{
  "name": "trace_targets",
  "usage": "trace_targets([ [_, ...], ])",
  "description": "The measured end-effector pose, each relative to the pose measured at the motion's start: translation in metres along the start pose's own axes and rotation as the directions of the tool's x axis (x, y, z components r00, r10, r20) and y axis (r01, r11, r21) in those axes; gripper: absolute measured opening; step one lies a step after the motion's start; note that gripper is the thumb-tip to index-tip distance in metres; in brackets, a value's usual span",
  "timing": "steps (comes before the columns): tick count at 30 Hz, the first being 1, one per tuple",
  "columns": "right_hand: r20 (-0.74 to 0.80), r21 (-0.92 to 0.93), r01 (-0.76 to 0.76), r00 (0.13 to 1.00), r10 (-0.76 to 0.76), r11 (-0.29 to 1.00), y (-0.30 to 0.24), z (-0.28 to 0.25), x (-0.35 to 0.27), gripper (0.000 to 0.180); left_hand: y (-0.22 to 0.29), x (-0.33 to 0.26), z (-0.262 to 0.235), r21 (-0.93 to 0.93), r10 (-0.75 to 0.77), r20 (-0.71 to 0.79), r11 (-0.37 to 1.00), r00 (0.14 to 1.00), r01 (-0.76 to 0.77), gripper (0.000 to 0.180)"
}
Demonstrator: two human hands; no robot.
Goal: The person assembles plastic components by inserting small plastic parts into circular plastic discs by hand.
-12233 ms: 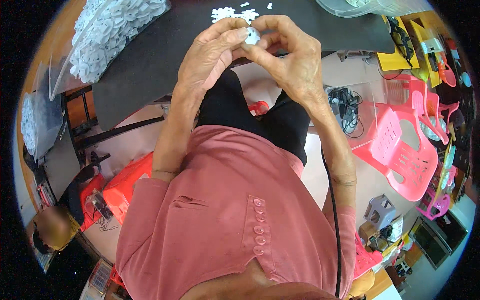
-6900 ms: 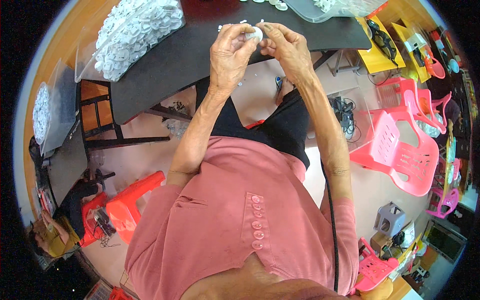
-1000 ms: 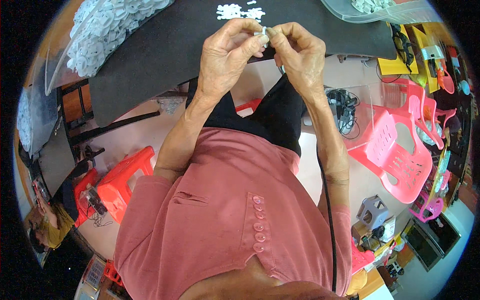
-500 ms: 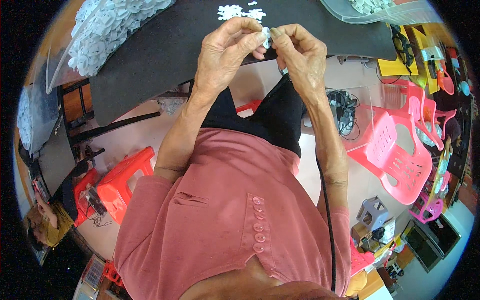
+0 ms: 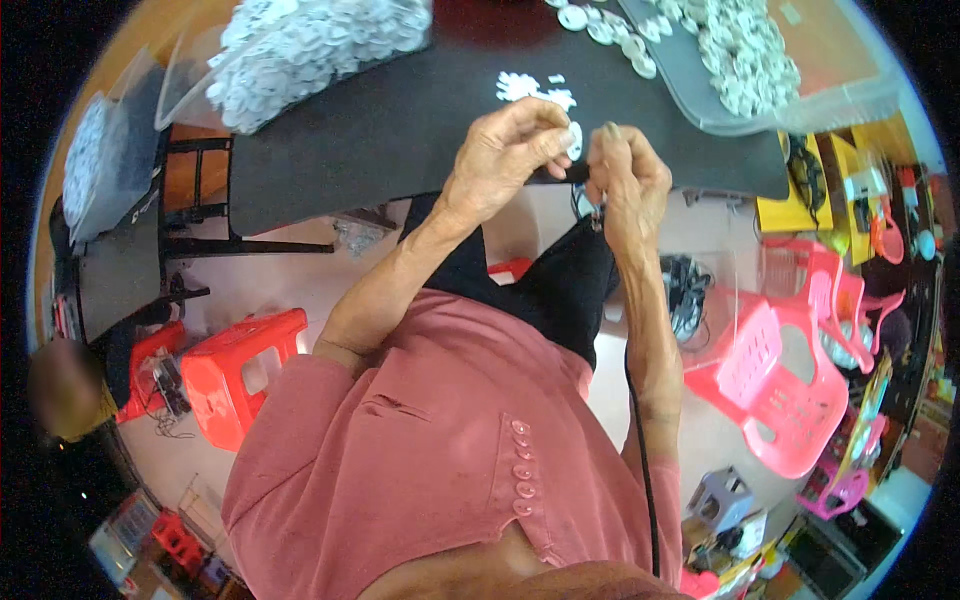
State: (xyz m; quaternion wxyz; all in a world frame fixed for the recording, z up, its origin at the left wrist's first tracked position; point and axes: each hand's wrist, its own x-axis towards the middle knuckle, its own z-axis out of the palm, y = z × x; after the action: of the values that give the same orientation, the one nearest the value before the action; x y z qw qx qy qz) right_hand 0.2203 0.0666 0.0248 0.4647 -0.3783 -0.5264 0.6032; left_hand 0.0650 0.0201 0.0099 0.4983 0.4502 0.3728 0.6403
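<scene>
Pinched between thumb and fingertips of my left hand (image 5: 512, 150) is a small white round plastic disc (image 5: 574, 141) with a dark spot in it, held above the table's near edge. Just to its right, apart from the disc, is my right hand (image 5: 630, 178). Its thumb and fingers are curled together, and I cannot make out whether anything is between them. Beyond my left hand, a loose heap of small white plastic pegs (image 5: 520, 87) lies on the dark table (image 5: 400, 140).
A clear bin (image 5: 185, 90) full of white discs stands at the far left. On the far right is another clear tub (image 5: 730, 125) of white pieces, with a row of white discs (image 5: 605, 30) beside it. A red stool (image 5: 215, 395) and pink chair (image 5: 800, 410) stand on the floor.
My hands have come apart; the disc stays in my left hand while my right hand has drawn off to the right. The view has shifted, showing more of the table's far side.
</scene>
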Motion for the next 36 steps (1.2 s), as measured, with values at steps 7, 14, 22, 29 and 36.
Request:
trace_targets([
  [7,0.046,-0.007,-0.015,0.999,0.016,1.000,0.003,-0.008,-0.002,0.029,0.114,0.018,-0.026,0.641,0.364,-0.080,0.732,0.928,-0.231,0.023],
  [14,0.104,-0.057,0.021,0.994,-0.015,0.998,-0.005,-0.002,0.011,0.026,0.176,0.058,-0.093,0.999,0.647,0.044,-0.051,0.762,-0.014,0.022],
  [22,0.216,-0.675,0.520,0.817,-0.534,0.523,0.003,-0.023,0.084,0.014,0.090,0.004,-0.037,0.866,0.580,0.214,0.260,0.786,-0.427,0.016],
  [29,0.131,-0.831,0.414,0.795,-0.592,0.371,0.007,-0.023,0.129,0.040,0.017,-0.025,-0.032,0.711,0.312,-0.095,0.686,0.945,-0.155,0.015],
  [36,0.277,-0.887,0.411,0.839,-0.467,0.211,0.011,-0.030,0.134,0.044,0.016,-0.022,-0.033,0.692,0.267,-0.110,0.712,0.957,-0.119,0.019],
])
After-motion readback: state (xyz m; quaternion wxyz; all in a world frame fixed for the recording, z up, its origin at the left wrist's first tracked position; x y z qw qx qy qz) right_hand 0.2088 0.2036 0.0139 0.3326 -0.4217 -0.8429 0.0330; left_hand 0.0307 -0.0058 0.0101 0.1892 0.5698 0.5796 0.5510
